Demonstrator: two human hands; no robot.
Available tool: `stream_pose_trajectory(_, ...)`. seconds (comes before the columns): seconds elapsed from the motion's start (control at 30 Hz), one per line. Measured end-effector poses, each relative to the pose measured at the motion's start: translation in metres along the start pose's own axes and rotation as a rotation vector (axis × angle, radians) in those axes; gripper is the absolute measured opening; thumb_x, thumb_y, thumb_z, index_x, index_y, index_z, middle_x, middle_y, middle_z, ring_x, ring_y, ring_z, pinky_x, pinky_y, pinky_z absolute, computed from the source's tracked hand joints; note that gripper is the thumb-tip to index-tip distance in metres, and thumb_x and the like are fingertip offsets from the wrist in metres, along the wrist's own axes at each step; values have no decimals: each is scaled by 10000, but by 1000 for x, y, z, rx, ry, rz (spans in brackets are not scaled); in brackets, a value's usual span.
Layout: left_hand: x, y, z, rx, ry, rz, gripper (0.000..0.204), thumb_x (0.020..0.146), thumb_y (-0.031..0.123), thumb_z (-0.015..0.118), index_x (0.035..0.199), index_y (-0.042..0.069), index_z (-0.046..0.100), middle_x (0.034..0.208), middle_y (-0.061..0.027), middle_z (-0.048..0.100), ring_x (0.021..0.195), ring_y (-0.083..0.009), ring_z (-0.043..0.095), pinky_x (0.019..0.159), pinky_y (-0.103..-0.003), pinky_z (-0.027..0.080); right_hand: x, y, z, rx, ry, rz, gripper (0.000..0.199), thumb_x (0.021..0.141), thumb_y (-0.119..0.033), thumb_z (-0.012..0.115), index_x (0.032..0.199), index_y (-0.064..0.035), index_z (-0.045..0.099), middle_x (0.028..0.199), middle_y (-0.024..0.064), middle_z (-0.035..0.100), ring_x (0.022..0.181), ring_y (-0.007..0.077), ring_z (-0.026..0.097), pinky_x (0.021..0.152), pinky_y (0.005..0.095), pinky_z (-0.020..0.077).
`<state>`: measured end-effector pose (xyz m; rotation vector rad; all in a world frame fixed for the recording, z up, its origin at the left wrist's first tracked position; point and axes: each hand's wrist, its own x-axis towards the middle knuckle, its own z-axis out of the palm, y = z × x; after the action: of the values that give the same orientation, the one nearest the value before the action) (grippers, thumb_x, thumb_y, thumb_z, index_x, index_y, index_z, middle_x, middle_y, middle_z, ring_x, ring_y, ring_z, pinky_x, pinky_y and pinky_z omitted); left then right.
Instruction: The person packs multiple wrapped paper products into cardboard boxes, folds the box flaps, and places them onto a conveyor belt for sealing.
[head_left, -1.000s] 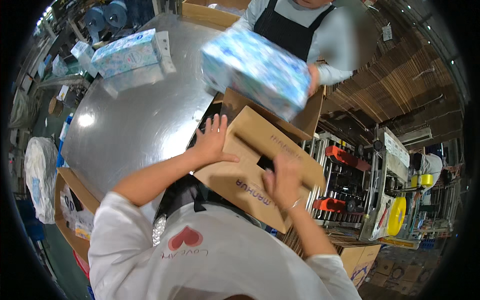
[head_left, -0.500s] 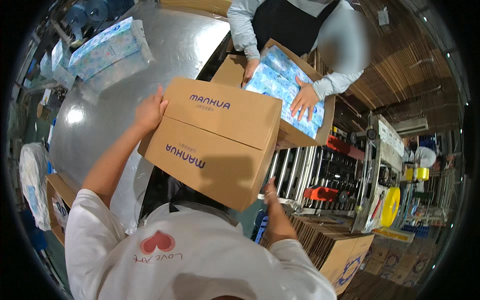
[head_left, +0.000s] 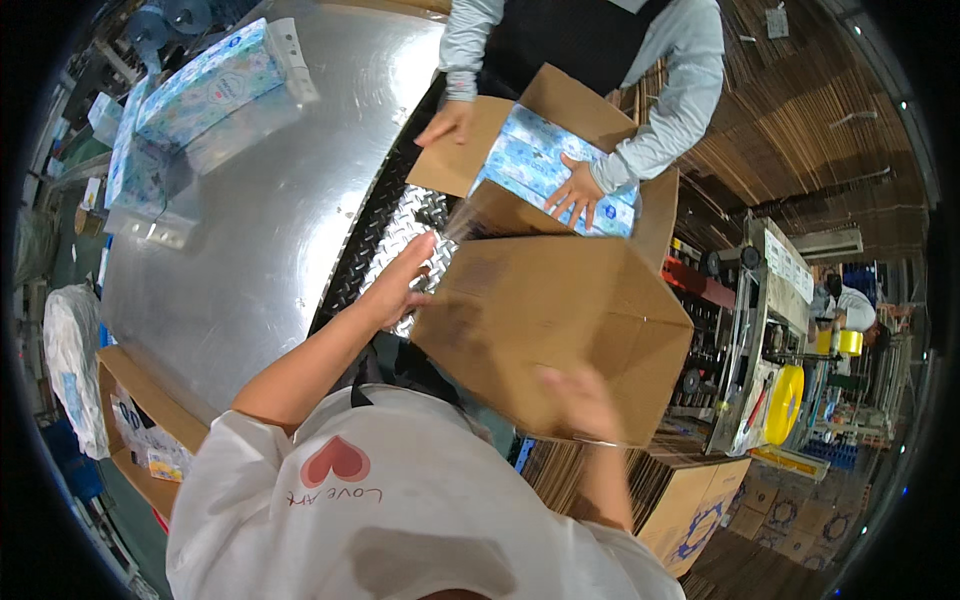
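Note:
A brown cardboard carton [head_left: 530,310] sits in front of me, smeared by motion, with plain brown sides showing. My left hand [head_left: 400,285] is at its left edge, fingers stretched out and thumb close to the cardboard. Over its near right part is my right hand [head_left: 585,400], too blurred to read its fingers. Just beyond stands an open carton [head_left: 655,215] holding blue-and-white soft packs [head_left: 535,150]. A co-worker's one hand [head_left: 577,190] lies flat on the packs; the other hand [head_left: 450,122] touches a raised flap.
A shiny metal table [head_left: 250,220] spreads to the left, with wrapped blue packs [head_left: 215,85] at its far end. Stacked flat cardboard [head_left: 640,490] stands at my lower right. Farther right is a machine with a yellow tape roll [head_left: 785,405]. Another open carton [head_left: 150,420] is at lower left.
My carton has turned and shifted right, from its printed closed-flap face to plain brown sides. Both my hands moved right. The co-worker's one hand moved from the packs' edge to the flap.

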<state>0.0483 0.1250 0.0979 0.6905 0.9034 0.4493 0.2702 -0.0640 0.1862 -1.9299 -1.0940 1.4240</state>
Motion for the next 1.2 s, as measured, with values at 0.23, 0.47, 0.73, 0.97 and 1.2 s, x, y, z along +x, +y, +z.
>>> stream_pose_trajectory(0.23,19,37,-16,1657,237,647,681,716,80,586,1338,152,321,1311,-283,303,977,-433,498,790,-422,465,42,59,-37,-1050,1004,-241,747,711,-156,705,1284,50,273,1231,241,431,1070,389,449,893,401,375)
stream_pose_trajectory(0.47,48,-28,-40,1343,45,10,1050,568,532,700,1291,-89,261,1344,-280,268,1250,-395,272,1040,-486,210,18,194,-95,384,463,39,323,762,-37,537,1079,18,516,986,79,591,874,205,571,730,307,476)
stream_pose_trajectory(0.73,57,-18,-95,1381,-51,77,554,703,311,628,1106,-50,510,1054,-241,549,997,-354,523,871,-400,418,73,152,-60,211,280,-138,212,744,14,491,938,43,569,849,53,604,727,140,543,616,261,455)
stream_pose_trajectory(0.97,-44,120,-269,951,806,676,464,752,297,631,1123,33,539,976,-173,602,928,-305,571,824,-388,444,124,57,-8,18,284,-9,442,793,-82,604,1182,58,445,1093,139,569,944,211,539,819,306,414)
stream_pose_trajectory(1.2,-141,214,-447,1364,1614,49,811,681,345,657,1349,122,254,1274,-184,404,1204,-328,362,908,-648,263,139,-37,25,-1271,707,-226,672,816,-229,573,1326,55,239,1330,252,312,1230,396,300,993,471,273)
